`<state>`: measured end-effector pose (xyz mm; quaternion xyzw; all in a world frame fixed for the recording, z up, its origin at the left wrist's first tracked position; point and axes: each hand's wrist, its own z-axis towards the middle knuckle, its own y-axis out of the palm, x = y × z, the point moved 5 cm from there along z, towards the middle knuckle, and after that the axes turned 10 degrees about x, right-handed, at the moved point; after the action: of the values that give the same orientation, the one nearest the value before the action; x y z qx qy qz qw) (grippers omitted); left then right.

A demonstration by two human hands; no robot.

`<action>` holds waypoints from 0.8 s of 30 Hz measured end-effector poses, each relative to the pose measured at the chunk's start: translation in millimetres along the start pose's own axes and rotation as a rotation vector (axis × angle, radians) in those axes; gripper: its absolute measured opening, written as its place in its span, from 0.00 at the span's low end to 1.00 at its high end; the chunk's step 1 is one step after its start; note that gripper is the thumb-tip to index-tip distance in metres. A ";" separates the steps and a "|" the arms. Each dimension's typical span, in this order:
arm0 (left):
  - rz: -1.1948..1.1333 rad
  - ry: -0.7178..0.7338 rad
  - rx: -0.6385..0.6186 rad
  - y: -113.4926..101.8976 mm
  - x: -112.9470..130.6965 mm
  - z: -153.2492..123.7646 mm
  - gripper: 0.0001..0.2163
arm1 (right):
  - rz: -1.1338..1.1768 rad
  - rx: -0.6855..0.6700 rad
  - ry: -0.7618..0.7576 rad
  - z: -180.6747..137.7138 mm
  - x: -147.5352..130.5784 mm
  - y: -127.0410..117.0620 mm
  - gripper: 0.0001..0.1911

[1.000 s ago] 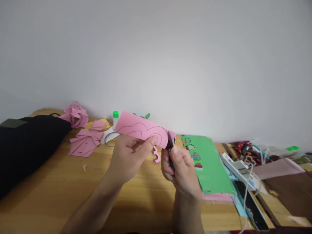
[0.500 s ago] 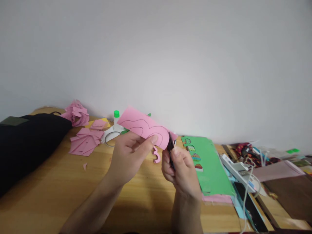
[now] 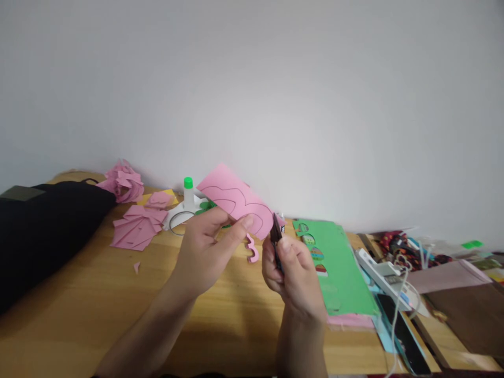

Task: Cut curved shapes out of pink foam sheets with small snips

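Observation:
A sheet of pink paper (image 3: 230, 189) with curved outlines drawn on it is pinched between the thumb and fingers of my left hand (image 3: 210, 249). My right hand (image 3: 293, 270) is closed round a pair of dark scissors (image 3: 276, 233). Their blades point up and meet the paper's right edge, where a small pink flap sticks out behind them. Below the sheet, a pink cutout shaped like a 3 (image 3: 252, 249) lies on the wooden table (image 3: 220, 325). My fingers hide most of the scissor handles.
Pink paper pieces (image 3: 137, 228), a green-capped glue stick (image 3: 188, 193) and a roll of tape (image 3: 173, 224) lie at the back left, beside a black bag (image 3: 55, 231). To the right are green sheets (image 3: 344, 268), a power strip (image 3: 384, 278) and a phone (image 3: 403, 336).
The pink paper has turned clockwise in my left hand, its left end rising. The scissors stay at its right edge, with my right hand almost in the same place.

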<state>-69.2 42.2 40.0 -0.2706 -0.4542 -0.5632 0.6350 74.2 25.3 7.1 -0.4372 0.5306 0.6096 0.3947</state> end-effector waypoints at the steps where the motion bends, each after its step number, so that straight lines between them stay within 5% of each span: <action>1: -0.001 -0.006 -0.011 0.2 0.1 0.1 0.09 | 0.003 0.000 -0.002 0.2 -0.1 -0.1 0.22; 17: 0.007 0.033 0.016 -3.0 3.1 1.2 0.12 | -0.055 0.011 0.005 0.1 0.1 -1.4 0.23; 24: -0.011 0.033 -0.120 -2.0 2.9 4.7 0.12 | -0.060 0.002 0.004 0.6 -1.0 -2.4 0.24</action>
<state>-72.5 44.4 44.2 -0.2963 -0.4104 -0.5975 0.6219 76.7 26.2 7.3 -0.4540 0.5185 0.5960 0.4121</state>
